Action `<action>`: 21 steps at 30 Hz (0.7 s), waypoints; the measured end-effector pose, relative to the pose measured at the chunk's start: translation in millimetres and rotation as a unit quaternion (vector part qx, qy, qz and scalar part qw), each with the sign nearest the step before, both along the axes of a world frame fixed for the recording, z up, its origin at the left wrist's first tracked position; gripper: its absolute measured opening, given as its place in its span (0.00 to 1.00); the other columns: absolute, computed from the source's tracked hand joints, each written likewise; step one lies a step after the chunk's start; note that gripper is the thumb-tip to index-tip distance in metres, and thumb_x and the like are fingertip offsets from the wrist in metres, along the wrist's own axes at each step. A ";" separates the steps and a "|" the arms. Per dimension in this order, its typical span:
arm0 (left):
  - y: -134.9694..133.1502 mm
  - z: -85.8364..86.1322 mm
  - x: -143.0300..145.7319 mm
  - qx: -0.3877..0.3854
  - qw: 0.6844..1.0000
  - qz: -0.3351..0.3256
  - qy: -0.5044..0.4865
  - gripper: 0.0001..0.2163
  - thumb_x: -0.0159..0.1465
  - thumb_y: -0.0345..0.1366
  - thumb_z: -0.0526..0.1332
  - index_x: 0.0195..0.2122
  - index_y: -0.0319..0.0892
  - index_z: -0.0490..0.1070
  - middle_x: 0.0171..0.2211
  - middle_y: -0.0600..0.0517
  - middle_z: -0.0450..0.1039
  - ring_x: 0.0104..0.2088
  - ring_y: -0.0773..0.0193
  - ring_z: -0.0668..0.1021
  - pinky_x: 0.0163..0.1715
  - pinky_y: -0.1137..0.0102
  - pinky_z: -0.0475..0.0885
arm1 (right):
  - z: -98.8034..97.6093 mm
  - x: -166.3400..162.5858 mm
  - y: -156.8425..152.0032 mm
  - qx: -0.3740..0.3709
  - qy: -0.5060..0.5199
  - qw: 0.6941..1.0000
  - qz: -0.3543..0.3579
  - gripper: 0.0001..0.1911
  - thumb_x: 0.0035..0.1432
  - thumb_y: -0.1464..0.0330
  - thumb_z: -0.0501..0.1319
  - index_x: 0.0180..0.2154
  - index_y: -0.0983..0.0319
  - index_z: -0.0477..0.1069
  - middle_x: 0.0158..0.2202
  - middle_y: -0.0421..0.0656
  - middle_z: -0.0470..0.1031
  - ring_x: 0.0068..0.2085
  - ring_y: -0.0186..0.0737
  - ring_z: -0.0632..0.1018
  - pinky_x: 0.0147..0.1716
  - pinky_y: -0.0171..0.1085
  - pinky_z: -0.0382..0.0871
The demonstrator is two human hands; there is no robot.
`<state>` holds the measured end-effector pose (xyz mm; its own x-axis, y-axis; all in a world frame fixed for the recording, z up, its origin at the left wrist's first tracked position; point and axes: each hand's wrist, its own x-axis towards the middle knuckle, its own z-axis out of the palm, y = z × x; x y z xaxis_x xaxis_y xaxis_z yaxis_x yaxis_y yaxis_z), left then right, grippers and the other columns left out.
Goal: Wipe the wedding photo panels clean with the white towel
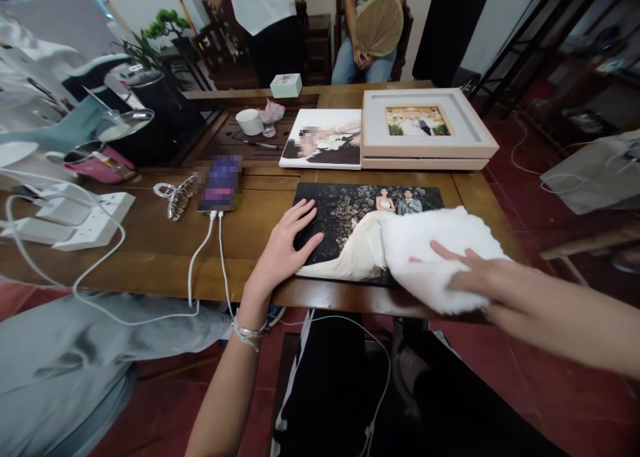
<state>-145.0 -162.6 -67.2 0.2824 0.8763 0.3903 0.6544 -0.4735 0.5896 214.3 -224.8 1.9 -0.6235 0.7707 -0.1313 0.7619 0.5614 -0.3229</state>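
Observation:
A large dark wedding photo print [350,217] lies flat on the wooden table [165,244] near its front edge. My left hand [287,247] rests open on the print's left edge, fingers spread and flat. My right hand [473,274] lies flat on a white fluffy cloth [430,244], pressing it onto the right part of the print. The cloth covers the print's lower right corner.
Behind the print lie a white-bordered photo [323,137] and a framed picture [425,127]. A phone [220,184] with white cables, a hair clip [177,197] and power strips [85,220] sit to the left. A cup [249,120] and a small box [286,84] stand farther back. Two people are beyond the table.

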 end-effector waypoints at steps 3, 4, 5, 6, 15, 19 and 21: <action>-0.1 0.6 -0.5 0.001 1.000 -0.003 0.005 0.20 0.65 0.40 0.60 0.57 0.42 0.68 0.62 0.45 0.65 0.64 0.54 0.64 0.63 0.50 0.59 | -2.5 -19.8 52.0 0.016 -0.008 1.000 -0.013 0.25 0.49 0.78 0.50 0.47 0.59 0.74 0.61 0.47 0.67 0.62 0.55 0.63 0.60 0.56 0.60; -0.2 0.7 -0.6 0.001 1.000 -0.003 0.005 0.20 0.65 0.40 0.60 0.57 0.42 0.68 0.62 0.45 0.65 0.64 0.54 0.64 0.63 0.50 0.59 | -5.6 -24.9 68.7 0.033 -0.010 0.999 -0.015 0.26 0.47 0.78 0.50 0.47 0.61 0.73 0.59 0.50 0.69 0.64 0.56 0.60 0.61 0.59 0.57; -0.3 0.8 -0.5 0.001 1.000 -0.002 0.005 0.20 0.65 0.40 0.60 0.57 0.42 0.68 0.62 0.45 0.65 0.64 0.54 0.64 0.63 0.51 0.59 | -9.4 -28.9 83.2 0.054 -0.008 0.998 -0.022 0.27 0.46 0.79 0.50 0.48 0.63 0.72 0.58 0.52 0.70 0.66 0.55 0.56 0.62 0.61 0.53; -0.5 0.8 -0.3 0.000 1.000 -0.001 0.004 0.20 0.65 0.40 0.60 0.57 0.42 0.68 0.62 0.45 0.65 0.64 0.54 0.64 0.63 0.51 0.60 | -13.3 -31.7 94.9 0.073 -0.004 0.997 -0.030 0.27 0.45 0.79 0.50 0.48 0.65 0.72 0.57 0.53 0.71 0.67 0.55 0.53 0.62 0.63 0.50; -1.1 0.5 1.3 -0.012 1.000 0.014 -0.001 0.21 0.65 0.41 0.59 0.59 0.41 0.66 0.62 0.44 0.64 0.64 0.55 0.64 0.64 0.53 0.59 | -8.1 -19.3 16.4 0.020 -0.022 0.998 -0.052 0.20 0.48 0.75 0.54 0.41 0.56 0.75 0.68 0.42 0.52 0.61 0.64 0.63 0.54 0.60 0.68; -1.1 0.6 1.3 -0.010 1.000 0.015 0.010 0.21 0.67 0.40 0.57 0.59 0.38 0.66 0.62 0.43 0.63 0.64 0.56 0.64 0.64 0.55 0.58 | -1.9 -12.6 -48.4 0.024 -0.005 0.999 0.027 0.19 0.50 0.73 0.57 0.41 0.47 0.74 0.67 0.28 0.51 0.65 0.55 0.58 0.58 0.55 0.66; -1.0 0.6 1.2 -0.012 1.000 0.013 0.015 0.20 0.68 0.39 0.56 0.59 0.39 0.65 0.64 0.43 0.61 0.64 0.56 0.63 0.64 0.55 0.58 | 2.3 -16.2 -50.2 0.012 -0.011 1.000 0.021 0.20 0.50 0.74 0.58 0.41 0.46 0.74 0.67 0.29 0.53 0.64 0.54 0.60 0.58 0.52 0.67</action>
<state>-143.8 -163.6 -66.7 0.2698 0.8931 0.3599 0.6841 -0.4409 0.5810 198.2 -275.0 4.2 -0.6518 0.7476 -0.1275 0.7450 0.5997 -0.2921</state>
